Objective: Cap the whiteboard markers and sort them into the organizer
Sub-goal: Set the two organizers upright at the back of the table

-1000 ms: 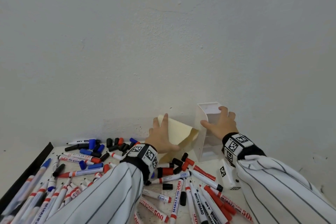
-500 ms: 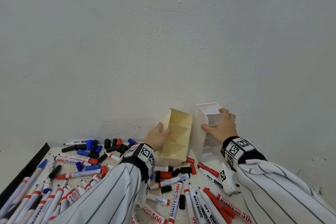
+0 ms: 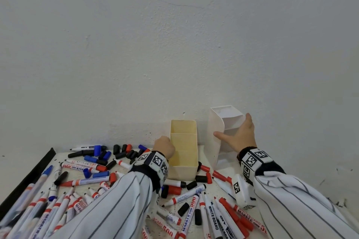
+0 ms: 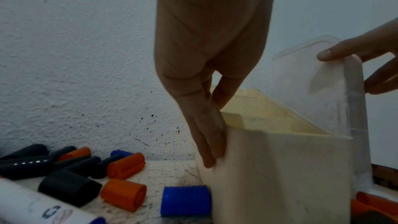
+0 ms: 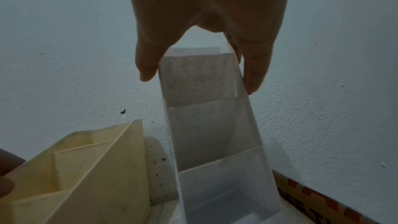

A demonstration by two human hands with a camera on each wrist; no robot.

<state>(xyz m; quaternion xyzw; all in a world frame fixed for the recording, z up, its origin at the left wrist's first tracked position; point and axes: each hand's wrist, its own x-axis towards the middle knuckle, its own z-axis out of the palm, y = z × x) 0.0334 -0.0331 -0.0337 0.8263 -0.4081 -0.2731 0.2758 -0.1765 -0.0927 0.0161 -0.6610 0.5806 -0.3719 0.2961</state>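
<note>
Left hand grip: the left hand [image 3: 164, 146] grasps the cream organizer [image 3: 183, 153] by its left wall, thumb inside the rim, fingers [image 4: 212, 142] flat down the outside.
Right hand grip: the right hand [image 3: 240, 136] grasps the white organizer [image 3: 217, 132], thumb on its left wall, fingers on its right wall.
Markers' place: the whiteboard markers [image 3: 186, 195] and loose caps [image 3: 124, 150] lie scattered left of and in front of the cream organizer; none is in either organizer.
Tipping risk: the tall white organizer, just right of the cream one, would probably topple if let go carelessly.
Rolling risk: caps touching the cream organizer's base may get shoved or roll if it slides.
Hidden: the left thumb, in the head view.
Cut off: markers at the bottom edge.
Unclear: whether the white organizer sits flat.
</note>
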